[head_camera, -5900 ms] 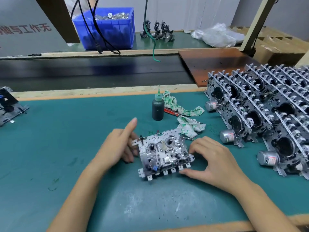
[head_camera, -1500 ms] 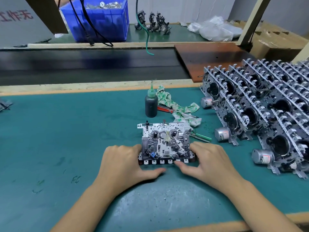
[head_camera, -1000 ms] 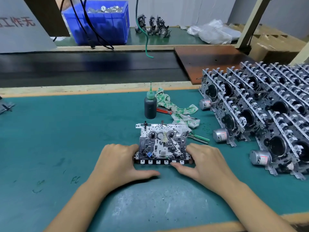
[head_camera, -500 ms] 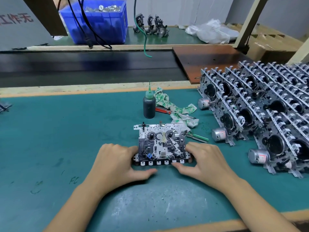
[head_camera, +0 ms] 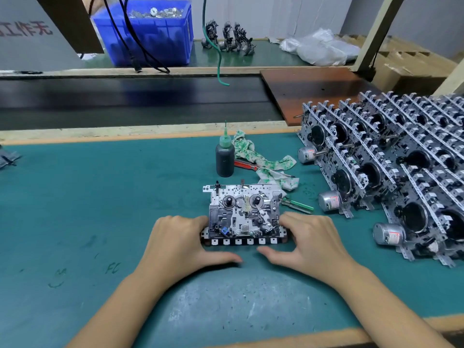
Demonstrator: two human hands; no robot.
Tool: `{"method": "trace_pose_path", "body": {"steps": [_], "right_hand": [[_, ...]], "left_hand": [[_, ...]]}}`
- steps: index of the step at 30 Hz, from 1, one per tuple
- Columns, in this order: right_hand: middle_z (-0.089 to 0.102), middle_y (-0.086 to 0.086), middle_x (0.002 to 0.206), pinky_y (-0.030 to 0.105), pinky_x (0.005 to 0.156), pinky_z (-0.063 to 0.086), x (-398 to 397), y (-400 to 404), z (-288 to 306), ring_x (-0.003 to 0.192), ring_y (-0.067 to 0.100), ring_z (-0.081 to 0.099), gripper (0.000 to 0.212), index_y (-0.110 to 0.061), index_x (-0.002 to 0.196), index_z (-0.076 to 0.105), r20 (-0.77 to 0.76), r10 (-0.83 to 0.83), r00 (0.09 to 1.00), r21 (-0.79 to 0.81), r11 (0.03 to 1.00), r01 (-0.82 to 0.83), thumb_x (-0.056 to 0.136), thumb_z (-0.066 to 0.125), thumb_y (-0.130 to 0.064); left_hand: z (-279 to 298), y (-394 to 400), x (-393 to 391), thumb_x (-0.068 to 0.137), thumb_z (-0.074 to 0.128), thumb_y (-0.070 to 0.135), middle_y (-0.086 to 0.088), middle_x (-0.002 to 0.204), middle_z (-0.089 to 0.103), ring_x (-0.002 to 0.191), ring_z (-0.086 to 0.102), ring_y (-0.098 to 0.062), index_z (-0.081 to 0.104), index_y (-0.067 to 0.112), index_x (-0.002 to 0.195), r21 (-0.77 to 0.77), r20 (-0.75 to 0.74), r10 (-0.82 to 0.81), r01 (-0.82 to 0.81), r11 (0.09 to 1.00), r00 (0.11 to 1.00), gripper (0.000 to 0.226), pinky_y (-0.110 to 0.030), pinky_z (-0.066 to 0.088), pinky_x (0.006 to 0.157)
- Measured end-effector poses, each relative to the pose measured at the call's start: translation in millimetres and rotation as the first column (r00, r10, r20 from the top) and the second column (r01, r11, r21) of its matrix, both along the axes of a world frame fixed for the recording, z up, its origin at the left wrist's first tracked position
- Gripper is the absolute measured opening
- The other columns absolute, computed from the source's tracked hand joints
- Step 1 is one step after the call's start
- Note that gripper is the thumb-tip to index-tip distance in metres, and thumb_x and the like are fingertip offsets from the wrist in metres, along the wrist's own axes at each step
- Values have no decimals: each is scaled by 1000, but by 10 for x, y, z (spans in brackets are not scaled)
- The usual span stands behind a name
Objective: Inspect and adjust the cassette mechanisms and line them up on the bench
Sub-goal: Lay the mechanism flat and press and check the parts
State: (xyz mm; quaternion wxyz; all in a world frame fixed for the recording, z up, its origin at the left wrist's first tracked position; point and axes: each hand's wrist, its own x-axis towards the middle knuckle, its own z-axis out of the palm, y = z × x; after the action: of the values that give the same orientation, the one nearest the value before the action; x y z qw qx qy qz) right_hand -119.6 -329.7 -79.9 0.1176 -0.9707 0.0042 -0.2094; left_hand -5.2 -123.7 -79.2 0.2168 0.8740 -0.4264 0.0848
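Head view. Left hand [head_camera: 180,243] and right hand [head_camera: 310,241]: fingers curled on the short ends of the cassette mechanism [head_camera: 243,217], flat on the green bench mat [head_camera: 75,197], long axis 9-to-3, key row toward 6. Silver plate, two black spindles. Oil bottle [head_camera: 224,156] at 12; stacked mechanisms [head_camera: 401,162] at 2.

The bench [head_camera: 75,197] has a green mat on top and a wooden edge. One cassette mechanism [head_camera: 243,214] lies flat near the middle. Behind it stands a dark little bottle [head_camera: 225,159] with a green tip. Beside the bottle lie a green and white rag [head_camera: 261,159] and a red screwdriver [head_camera: 244,164]. What may be a green-handled tool [head_camera: 298,205] lies by the mechanism. Rows of finished mechanisms [head_camera: 389,172] stand leaning on the right.
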Motion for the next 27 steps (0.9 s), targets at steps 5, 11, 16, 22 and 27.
{"method": "trace_pose_path", "body": {"steps": [5,11,16,22,27], "right_hand": [[27,-12,49,25,41,27,3,30,13,42,14,31,55,-21,54,32,3,-106,994,34,994,106,65,52,-70],[24,-14,54,21,43,24,-8,-49,45,42,13,31,46,-25,61,29,-1,57,998,44,997,-57,74,52,-62],[32,-9,51,27,45,29,1,-66,52,46,10,32,55,-16,55,37,-52,53,997,251,967,-39,70,57,-64],[43,-4,33,19,40,33,1,52,117,32,9,39,54,-20,36,52,-30,30,999,866,500,11,74,48,-58],[36,5,33,17,39,29,69,82,149,31,15,33,61,-15,30,46,-115,34,993,911,403,92,68,52,-63]], "left_hand": [[5,-23,-31,56,46,83,0,29,33,27,37,-20,21,26,54,-22,51,-91,92,995,995,62,-15,22,39],[-10,-36,-5,59,45,81,-4,30,36,28,37,-20,31,32,45,-40,91,-32,35,999,995,54,-16,20,40],[26,3,-30,63,49,79,1,35,34,32,29,-11,36,29,45,-178,-84,-42,27,984,996,55,-17,26,41],[29,-73,-133,87,41,41,5,31,37,34,34,-3,43,10,39,-669,-402,-312,-43,742,861,57,-15,29,42],[-18,-109,-134,86,39,49,2,28,34,31,32,-12,38,3,34,-659,-540,-280,-192,728,793,69,-20,28,40]]}}
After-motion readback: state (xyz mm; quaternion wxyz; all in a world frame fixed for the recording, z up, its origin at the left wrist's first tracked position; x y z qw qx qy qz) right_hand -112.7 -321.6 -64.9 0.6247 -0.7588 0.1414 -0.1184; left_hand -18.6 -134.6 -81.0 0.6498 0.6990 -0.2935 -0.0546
